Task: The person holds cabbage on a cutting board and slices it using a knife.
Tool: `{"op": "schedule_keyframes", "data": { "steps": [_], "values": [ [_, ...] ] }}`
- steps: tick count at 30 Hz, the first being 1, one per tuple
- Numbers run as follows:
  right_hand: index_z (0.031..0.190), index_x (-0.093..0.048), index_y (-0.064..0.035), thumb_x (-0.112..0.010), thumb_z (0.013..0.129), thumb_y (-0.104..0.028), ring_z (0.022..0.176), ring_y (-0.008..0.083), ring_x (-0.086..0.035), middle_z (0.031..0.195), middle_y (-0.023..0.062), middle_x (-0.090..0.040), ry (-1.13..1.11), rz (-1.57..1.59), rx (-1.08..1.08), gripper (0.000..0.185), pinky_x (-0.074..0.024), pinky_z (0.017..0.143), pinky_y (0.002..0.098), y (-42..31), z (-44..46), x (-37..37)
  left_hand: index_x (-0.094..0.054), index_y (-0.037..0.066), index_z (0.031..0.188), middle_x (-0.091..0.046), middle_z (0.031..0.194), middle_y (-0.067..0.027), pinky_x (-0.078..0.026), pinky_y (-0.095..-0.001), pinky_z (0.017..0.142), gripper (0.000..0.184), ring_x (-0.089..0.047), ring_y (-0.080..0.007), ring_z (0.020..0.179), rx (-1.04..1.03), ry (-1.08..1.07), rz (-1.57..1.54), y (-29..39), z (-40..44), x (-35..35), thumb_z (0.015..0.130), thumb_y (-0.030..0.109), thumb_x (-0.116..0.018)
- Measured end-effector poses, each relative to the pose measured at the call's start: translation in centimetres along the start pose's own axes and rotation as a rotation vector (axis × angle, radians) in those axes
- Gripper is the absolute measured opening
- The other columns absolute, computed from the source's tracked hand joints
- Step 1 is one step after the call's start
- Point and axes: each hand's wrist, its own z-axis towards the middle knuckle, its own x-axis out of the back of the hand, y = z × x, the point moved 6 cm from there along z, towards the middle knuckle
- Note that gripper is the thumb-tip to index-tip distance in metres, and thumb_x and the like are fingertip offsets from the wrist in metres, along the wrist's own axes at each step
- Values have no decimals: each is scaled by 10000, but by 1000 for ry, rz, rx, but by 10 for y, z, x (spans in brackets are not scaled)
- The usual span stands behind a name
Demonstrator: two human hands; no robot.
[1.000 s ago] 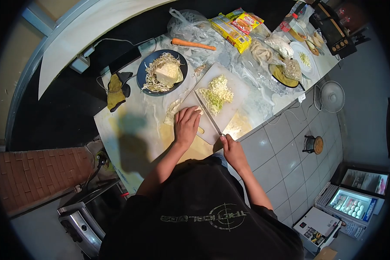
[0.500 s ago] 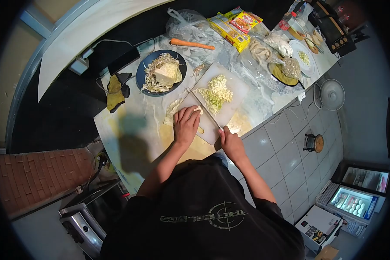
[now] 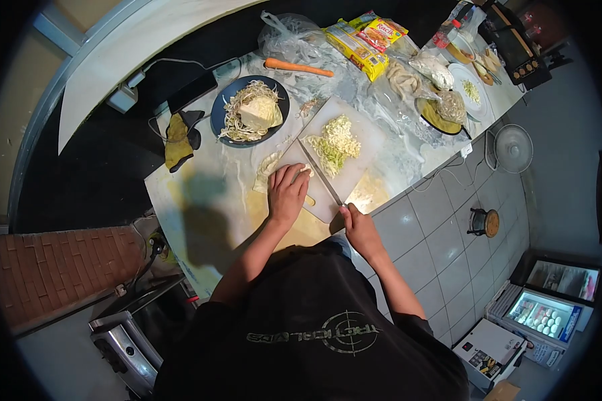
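Observation:
My left hand (image 3: 287, 195) lies with curled fingers on a small pale piece of cabbage (image 3: 308, 171) on the white cutting board (image 3: 369, 128). Gripped by its handle in my right hand (image 3: 362, 229), a knife (image 3: 320, 170) lies across the board, its blade beside my left fingertips. Shredded cabbage (image 3: 336, 144) is heaped on the far side of the blade. A loose cabbage leaf (image 3: 265, 172) rests left of my left hand. Farther back, a dark plate (image 3: 217, 119) bears bean sprouts (image 3: 237, 107) and a cut cabbage head (image 3: 261, 112).
A carrot (image 3: 298, 67), a plastic bag (image 3: 287, 37) and yellow packets (image 3: 358, 50) lie along the back. Bagged food (image 3: 431, 70) and a white plate (image 3: 480, 107) stand to the right. A yellow-and-black cloth item (image 3: 180, 144) is at the left edge.
My right hand has drawn the knife a little back toward me and to the right. My left hand stays in place on the cabbage piece.

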Motion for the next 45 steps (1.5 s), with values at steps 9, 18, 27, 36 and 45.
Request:
{"op": "schedule_keyframes", "data": {
  "steps": [9, 18, 27, 36, 45],
  "values": [
    [1080, -537, -45, -411, 1071, -407, 680, 488, -660, 699, 276, -652, 28, -251, -13, 384, -529, 600, 570, 5, 13, -9, -724, 104, 1069, -653, 1155, -17, -423, -403, 953, 192, -584, -242, 1105, -10, 13, 2, 2, -1, 1, 880, 122, -695],
    [1040, -521, -47, -415, 1068, -423, 652, 470, -669, 681, 258, -655, 37, -265, 16, 391, -531, 567, 561, 2, 19, -10, -710, 111, 1053, -650, 1149, -17, -425, -410, 965, 164, -581, -242, 1112, -17, 24, 18, 3, 1, 2, 897, 143, -673],
    [1042, -526, -57, -445, 1059, -415, 599, 446, -667, 641, 244, -644, 126, -402, 72, 368, -533, 516, 523, -2, 25, -8, -708, 111, 1061, -643, 1168, -13, -420, -403, 959, 170, -572, -233, 1125, -7, 2, 19, 2, 1, 2, 899, 148, -672],
    [1016, -531, -15, -439, 1069, -385, 670, 504, -632, 689, 294, -630, 47, -98, 37, 385, -505, 609, 580, 12, 17, -4, -713, 107, 1034, -659, 1162, -7, -415, -402, 979, 152, -583, -238, 1111, 30, 19, -18, 0, 1, 1, 886, 131, -689],
    [1010, -538, -6, -436, 1072, -377, 676, 497, -628, 682, 288, -627, 18, -107, 37, 390, -494, 618, 585, 8, 6, -3, -724, 99, 1039, -679, 1193, -2, -413, -400, 989, 160, -588, -232, 1128, 14, 7, -25, -1, 0, 1, 887, 137, -691]
  ]
}}
